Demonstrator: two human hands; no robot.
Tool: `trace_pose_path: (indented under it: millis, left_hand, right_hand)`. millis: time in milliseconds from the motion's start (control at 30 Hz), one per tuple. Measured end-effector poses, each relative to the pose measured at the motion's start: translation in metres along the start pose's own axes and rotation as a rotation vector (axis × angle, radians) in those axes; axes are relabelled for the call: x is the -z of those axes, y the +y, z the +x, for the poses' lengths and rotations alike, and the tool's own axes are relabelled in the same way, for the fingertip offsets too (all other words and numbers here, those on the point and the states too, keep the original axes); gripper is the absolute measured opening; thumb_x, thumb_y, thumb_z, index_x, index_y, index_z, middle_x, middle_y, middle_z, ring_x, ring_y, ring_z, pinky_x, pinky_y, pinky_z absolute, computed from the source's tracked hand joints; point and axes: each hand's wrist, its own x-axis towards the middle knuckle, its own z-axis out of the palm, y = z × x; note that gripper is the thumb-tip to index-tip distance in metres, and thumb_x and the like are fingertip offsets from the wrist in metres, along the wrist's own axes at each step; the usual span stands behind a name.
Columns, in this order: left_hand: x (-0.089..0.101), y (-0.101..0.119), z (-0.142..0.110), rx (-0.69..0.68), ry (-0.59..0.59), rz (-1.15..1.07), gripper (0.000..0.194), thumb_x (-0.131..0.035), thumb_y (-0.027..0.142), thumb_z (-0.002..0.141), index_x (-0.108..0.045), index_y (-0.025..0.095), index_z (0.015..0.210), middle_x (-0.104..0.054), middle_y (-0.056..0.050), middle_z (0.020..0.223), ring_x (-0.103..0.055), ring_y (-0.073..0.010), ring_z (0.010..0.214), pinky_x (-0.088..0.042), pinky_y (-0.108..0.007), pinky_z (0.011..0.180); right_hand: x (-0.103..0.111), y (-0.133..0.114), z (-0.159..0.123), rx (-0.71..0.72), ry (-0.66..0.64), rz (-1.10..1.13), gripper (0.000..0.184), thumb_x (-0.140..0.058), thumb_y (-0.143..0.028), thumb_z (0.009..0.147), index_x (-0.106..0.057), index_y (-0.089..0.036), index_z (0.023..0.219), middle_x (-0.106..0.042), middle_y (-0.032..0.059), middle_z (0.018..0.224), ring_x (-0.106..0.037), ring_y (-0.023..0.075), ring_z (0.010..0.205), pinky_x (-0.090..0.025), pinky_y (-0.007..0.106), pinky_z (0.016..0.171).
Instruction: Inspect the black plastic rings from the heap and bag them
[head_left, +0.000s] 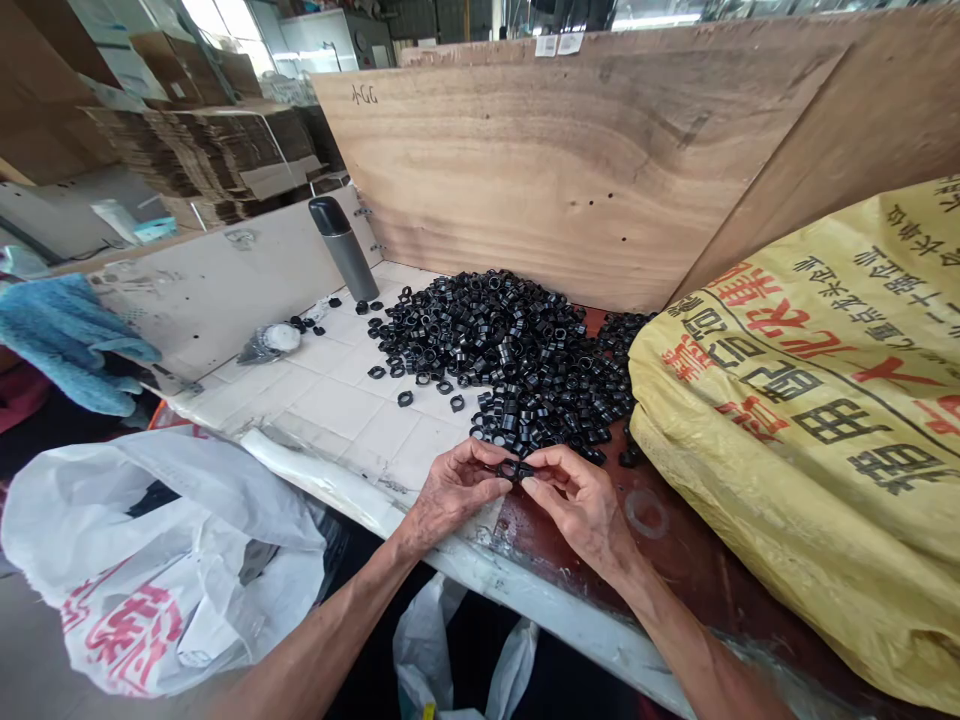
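A small black plastic ring (513, 470) is pinched between the fingertips of both hands, just above the table's front edge. My left hand (459, 487) grips it from the left, thumb below and fingers on top. From the other side my right hand (577, 500) pinches its right end; a further small black part may be there, but the fingers hide it. Right behind the hands spreads a big pile of similar black rings (495, 335). A few loose rings (406, 398) lie on the white tiles at the pile's left edge.
A full yellow sack (787, 420) leans in on the right. A grey bottle (346, 255) stands at the back left, near a small clear bag (262, 343). Wooden boards (570, 170) wall the table's rear. A white bag (187, 540) hangs at front left, below a blue towel (71, 335).
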Motion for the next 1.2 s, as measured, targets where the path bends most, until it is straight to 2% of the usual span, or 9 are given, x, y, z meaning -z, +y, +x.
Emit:
trace_pose_path:
  millis: [167, 367, 500, 600, 767, 900, 1067, 1200]
  left_hand:
    - [0.0, 0.0, 0.0, -0.033, 0.007, 0.06, 0.023, -0.083, 0.021, 0.073, -0.067, 0.017, 0.089, -0.068, -0.004, 0.096, -0.065, -0.0158, 0.088, -0.053, -0.03, 0.084]
    - [0.003, -0.003, 0.0, -0.129, -0.016, 0.285, 0.02, -0.078, 0.027, 0.079, -0.073, 0.018, 0.096, -0.069, -0.008, 0.102, -0.066, -0.0217, 0.098, -0.053, -0.036, 0.092]
    - [0.005, -0.004, 0.001, -0.188, -0.032, 0.367, 0.019, -0.077, 0.025, 0.081, -0.074, 0.019, 0.099, -0.071, -0.009, 0.104, -0.067, -0.0225, 0.101, -0.052, -0.038, 0.095]
    - [0.004, -0.005, 0.0, -0.174, -0.043, 0.357, 0.02, -0.076, 0.025, 0.081, -0.073, 0.019, 0.1, -0.07, -0.009, 0.105, -0.066, -0.0219, 0.101, -0.053, -0.037, 0.094]
    - [0.001, -0.004, 0.0, -0.084, 0.02, 0.1, 0.023, -0.081, 0.024, 0.075, -0.066, 0.018, 0.091, -0.066, -0.004, 0.099, -0.065, -0.0162, 0.089, -0.056, -0.032, 0.084]
    - [0.002, -0.001, 0.002, -0.038, 0.046, -0.043, 0.023, -0.081, 0.022, 0.075, -0.064, 0.018, 0.089, -0.066, -0.004, 0.101, -0.066, -0.0153, 0.088, -0.055, -0.032, 0.087]
    - [0.005, 0.002, 0.002, -0.023, -0.016, 0.05, 0.018, -0.079, 0.022, 0.078, -0.069, 0.017, 0.093, -0.07, -0.006, 0.102, -0.066, -0.0189, 0.097, -0.051, -0.034, 0.092]
    - [0.005, 0.001, 0.0, 0.021, -0.033, 0.2, 0.011, -0.078, 0.025, 0.078, -0.072, 0.016, 0.082, -0.072, -0.009, 0.107, -0.066, -0.0219, 0.1, -0.048, -0.036, 0.096]
  right_hand:
    - [0.001, -0.005, 0.0, 0.165, 0.056, -0.12, 0.012, -0.063, -0.027, 0.09, -0.068, -0.024, 0.1, -0.068, 0.0054, 0.102, -0.066, 0.0199, 0.09, -0.056, 0.03, 0.078]
    - [0.001, -0.008, 0.0, 0.294, 0.011, -0.267, 0.017, -0.058, -0.019, 0.092, -0.069, -0.024, 0.104, -0.069, 0.0051, 0.103, -0.066, 0.0205, 0.097, -0.053, 0.033, 0.087]
    - [0.0, -0.006, 0.0, 0.26, 0.027, -0.295, 0.016, -0.058, -0.021, 0.093, -0.067, -0.024, 0.105, -0.07, 0.0046, 0.1, -0.066, 0.0202, 0.093, -0.054, 0.032, 0.083]
    - [0.0, -0.005, 0.0, 0.217, 0.032, -0.3, 0.015, -0.059, -0.025, 0.094, -0.066, -0.024, 0.107, -0.07, 0.005, 0.101, -0.067, 0.0209, 0.092, -0.054, 0.032, 0.081]
    - [0.0, -0.001, 0.0, 0.11, 0.042, -0.199, 0.011, -0.063, -0.029, 0.091, -0.067, -0.023, 0.1, -0.07, 0.0044, 0.094, -0.067, 0.0196, 0.082, -0.056, 0.029, 0.072]
    - [-0.003, 0.002, 0.0, 0.041, 0.051, -0.104, 0.013, -0.066, -0.031, 0.087, -0.065, -0.023, 0.098, -0.068, 0.0043, 0.09, -0.066, 0.0194, 0.077, -0.057, 0.029, 0.07]
    - [-0.006, 0.004, -0.001, 0.034, 0.044, -0.024, 0.014, -0.067, -0.031, 0.087, -0.063, -0.023, 0.098, -0.067, 0.0043, 0.091, -0.067, 0.0195, 0.079, -0.057, 0.03, 0.073]
    - [-0.004, 0.005, -0.001, 0.051, 0.068, -0.006, 0.015, -0.065, -0.032, 0.089, -0.063, -0.024, 0.101, -0.067, 0.0047, 0.097, -0.067, 0.0199, 0.085, -0.057, 0.03, 0.077]
